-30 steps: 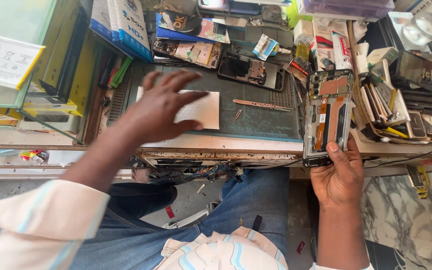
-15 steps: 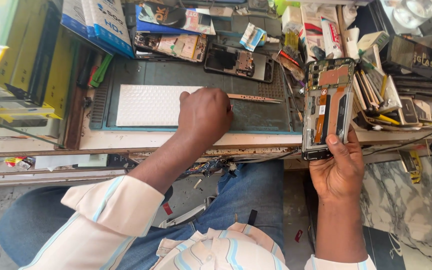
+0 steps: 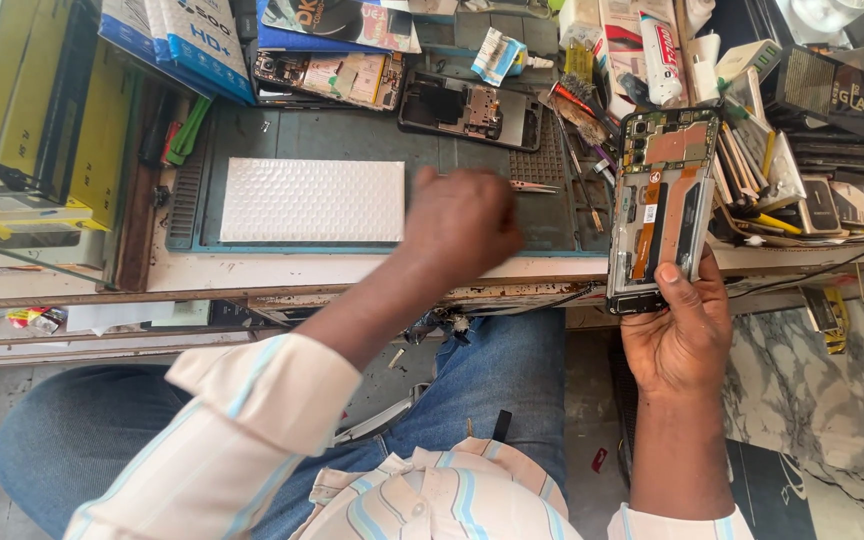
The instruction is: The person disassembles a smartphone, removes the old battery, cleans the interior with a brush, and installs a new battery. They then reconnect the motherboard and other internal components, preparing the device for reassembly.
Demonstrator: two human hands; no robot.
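Now, boxes: blue boxes [image 3: 177,40] top left, yellow ones [image 3: 47,110] beside.
Mat: grey-green mat [image 3: 352,140], white bubble pad [image 3: 312,200] on it.
Right hand [image 3: 677,335]: gripping opened phone [image 3: 662,205].
Left hand [image 3: 462,225]: blurred, grip unclear, at tweezers [image 3: 534,186].

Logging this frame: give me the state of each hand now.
Left hand: blurred over the tweezers on the mat; grip cannot be told.
Right hand: closed around the opened phone, held upright.

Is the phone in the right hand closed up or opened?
Opened. The phone in the right hand has no back cover: its circuit board, orange flex strips and black battery show.
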